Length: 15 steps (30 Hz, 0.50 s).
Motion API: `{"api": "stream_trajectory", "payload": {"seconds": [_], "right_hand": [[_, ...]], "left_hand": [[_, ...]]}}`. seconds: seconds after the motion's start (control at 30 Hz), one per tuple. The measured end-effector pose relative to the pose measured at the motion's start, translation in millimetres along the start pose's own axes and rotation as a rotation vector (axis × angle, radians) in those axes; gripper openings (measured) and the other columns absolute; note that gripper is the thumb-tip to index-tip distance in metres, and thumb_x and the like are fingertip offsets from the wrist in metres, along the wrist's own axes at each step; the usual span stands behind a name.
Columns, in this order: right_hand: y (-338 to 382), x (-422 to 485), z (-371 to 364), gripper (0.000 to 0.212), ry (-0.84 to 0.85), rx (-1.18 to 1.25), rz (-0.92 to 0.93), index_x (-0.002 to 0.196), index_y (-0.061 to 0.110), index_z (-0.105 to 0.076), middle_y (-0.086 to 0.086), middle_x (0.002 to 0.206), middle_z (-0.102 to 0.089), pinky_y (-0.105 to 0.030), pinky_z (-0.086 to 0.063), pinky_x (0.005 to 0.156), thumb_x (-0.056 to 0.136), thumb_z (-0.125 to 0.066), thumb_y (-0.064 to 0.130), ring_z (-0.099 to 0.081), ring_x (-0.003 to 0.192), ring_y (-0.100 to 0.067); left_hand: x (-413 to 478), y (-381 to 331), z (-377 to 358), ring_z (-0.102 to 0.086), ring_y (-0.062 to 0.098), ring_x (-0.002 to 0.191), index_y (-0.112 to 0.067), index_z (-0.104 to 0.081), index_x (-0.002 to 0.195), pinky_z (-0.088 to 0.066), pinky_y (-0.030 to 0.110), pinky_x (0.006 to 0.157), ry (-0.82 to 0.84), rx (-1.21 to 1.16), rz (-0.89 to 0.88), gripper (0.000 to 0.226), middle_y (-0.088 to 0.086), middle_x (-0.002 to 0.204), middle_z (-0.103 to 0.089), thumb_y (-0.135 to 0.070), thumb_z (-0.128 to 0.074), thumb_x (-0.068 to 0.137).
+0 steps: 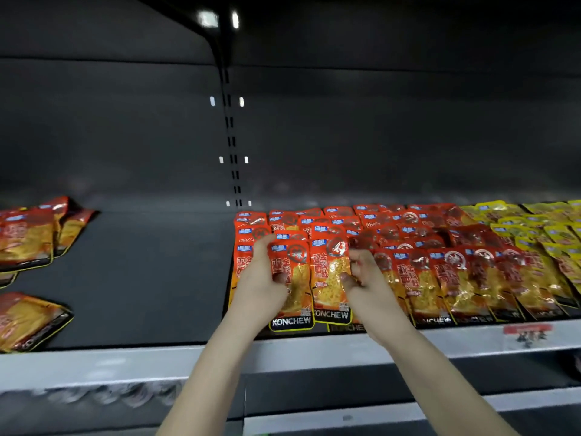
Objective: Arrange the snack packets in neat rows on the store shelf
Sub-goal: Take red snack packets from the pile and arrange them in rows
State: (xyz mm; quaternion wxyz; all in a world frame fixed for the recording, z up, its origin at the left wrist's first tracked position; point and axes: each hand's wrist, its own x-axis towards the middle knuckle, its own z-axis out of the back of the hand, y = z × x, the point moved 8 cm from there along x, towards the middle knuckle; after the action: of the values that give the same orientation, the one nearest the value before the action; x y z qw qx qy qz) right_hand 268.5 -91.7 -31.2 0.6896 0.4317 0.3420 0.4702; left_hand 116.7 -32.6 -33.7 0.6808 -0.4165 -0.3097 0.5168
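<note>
Left hand (262, 278) grips, right hand (366, 280) pinches red packets (330, 272); dark shelf (141, 278), grey front rail (94, 363), slotted upright (232, 143).

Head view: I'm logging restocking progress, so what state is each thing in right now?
left hand, grips the left front packet by its left edge.
right hand, pinches the right front packet by its right edge.
left front packet, held, face up.
right front packet, held, face up.
red packets, overlapping rows, face up.
yellow packets, rows at far right.
loose packets, scattered at the shelf's left.
</note>
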Motion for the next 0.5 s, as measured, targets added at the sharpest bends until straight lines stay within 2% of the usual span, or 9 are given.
{"api": "stream_trajectory", "payload": {"seconds": [0.03, 0.1, 0.13, 0.2, 0.23, 0.3, 0.33, 0.4, 0.5], "right_hand": [[-0.6, 0.5, 0.5, 0.031, -0.009, 0.006, 0.011, 0.122, 0.022, -0.036, 0.008, 0.115, -0.046, -0.016, -0.049, 0.069, 0.097, -0.039, 0.004, -0.051, 0.084, 0.001], [-1.7, 1.2, 3.3, 0.029, -0.053, 0.013, 0.051, 0.119, 0.022, -0.038, 0.001, 0.116, -0.055, -0.013, -0.044, 0.064, 0.096, -0.039, 0.004, -0.057, 0.090, -0.009], [-0.4, 0.7, 6.4, 0.028, -0.090, 0.018, 0.074, 0.117, 0.022, -0.039, -0.002, 0.111, -0.059, -0.020, -0.048, 0.068, 0.096, -0.040, 0.003, -0.059, 0.093, -0.016], [3.3, 0.9, 15.6, 0.027, -0.178, 0.043, 0.116, 0.113, 0.022, -0.042, 0.000, 0.102, -0.060, -0.035, -0.054, 0.076, 0.095, -0.040, 0.002, -0.058, 0.087, -0.014], [5.5, 1.4, 19.5, 0.027, -0.212, 0.067, 0.136, 0.113, 0.021, -0.043, 0.001, 0.101, -0.059, -0.032, -0.055, 0.076, 0.095, -0.041, 0.002, -0.057, 0.084, -0.010], [8.6, 4.5, 20.1, 0.029, -0.218, 0.148, 0.150, 0.115, 0.020, -0.043, -0.002, 0.108, -0.057, -0.013, -0.051, 0.067, 0.094, -0.042, -0.001, -0.054, 0.080, -0.006], [8.3, 7.0, 15.5, 0.033, -0.184, 0.209, 0.137, 0.118, 0.020, -0.043, -0.003, 0.112, -0.056, -0.010, -0.050, 0.061, 0.094, -0.042, -0.003, -0.054, 0.081, -0.007], [6.8, 10.1, -0.6, 0.045, -0.082, 0.285, 0.107, 0.120, 0.029, -0.041, -0.004, 0.116, -0.055, -0.013, -0.051, 0.056, 0.092, -0.043, -0.007, -0.056, 0.090, -0.012], [4.9, 6.9, -27.9, 0.068, 0.027, 0.188, 0.128, 0.122, 0.042, -0.037, -0.007, 0.106, -0.056, -0.010, -0.048, 0.062, 0.086, -0.041, -0.015, -0.054, 0.097, -0.011]], "left_hand": [[1.9, 0.2, -1.5, -0.050, -0.004, 0.078, -0.031, -0.028, 0.136, -0.042, 0.010, 0.062, 0.013, -0.027, 0.006, 0.064, -0.017, 0.092, -0.051, 0.007, -0.046, 0.089], [3.8, 1.2, -3.0, -0.055, 0.001, 0.084, -0.033, -0.030, 0.135, -0.047, 0.017, 0.066, 0.045, -0.118, 0.024, 0.064, -0.010, 0.103, -0.057, 0.009, -0.045, 0.089], [3.9, 2.1, -0.4, -0.057, 0.003, 0.087, -0.035, -0.032, 0.133, -0.049, 0.019, 0.070, 0.044, -0.163, 0.027, 0.064, -0.006, 0.108, -0.059, 0.009, -0.045, 0.089], [4.5, 7.2, 14.0, -0.060, 0.011, 0.087, -0.041, -0.038, 0.126, -0.053, 0.031, 0.080, -0.020, -0.218, 0.016, 0.063, -0.002, 0.107, -0.062, 0.008, -0.047, 0.089], [4.8, 11.8, 23.4, -0.061, 0.015, 0.088, -0.044, -0.039, 0.122, -0.053, 0.038, 0.084, -0.064, -0.231, 0.010, 0.062, -0.003, 0.104, -0.064, 0.008, -0.048, 0.088], [3.1, 22.7, 39.3, -0.061, 0.017, 0.097, -0.042, -0.040, 0.123, -0.050, 0.046, 0.091, -0.120, -0.234, 0.011, 0.062, -0.006, 0.106, -0.064, 0.008, -0.047, 0.087], [1.3, 26.9, 43.7, -0.060, 0.016, 0.102, -0.040, -0.040, 0.125, -0.049, 0.047, 0.094, -0.126, -0.223, 0.016, 0.062, -0.009, 0.108, -0.064, 0.009, -0.046, 0.087], [-2.4, 31.9, 46.3, -0.058, 0.012, 0.105, -0.039, -0.039, 0.125, -0.048, 0.046, 0.096, -0.124, -0.191, 0.028, 0.061, -0.014, 0.109, -0.062, 0.008, -0.046, 0.088], [-6.8, 32.1, 45.2, -0.059, 0.009, 0.097, -0.035, -0.038, 0.129, -0.052, 0.034, 0.089, -0.133, -0.127, 0.021, 0.060, -0.011, 0.105, -0.062, 0.008, -0.046, 0.088]]}}
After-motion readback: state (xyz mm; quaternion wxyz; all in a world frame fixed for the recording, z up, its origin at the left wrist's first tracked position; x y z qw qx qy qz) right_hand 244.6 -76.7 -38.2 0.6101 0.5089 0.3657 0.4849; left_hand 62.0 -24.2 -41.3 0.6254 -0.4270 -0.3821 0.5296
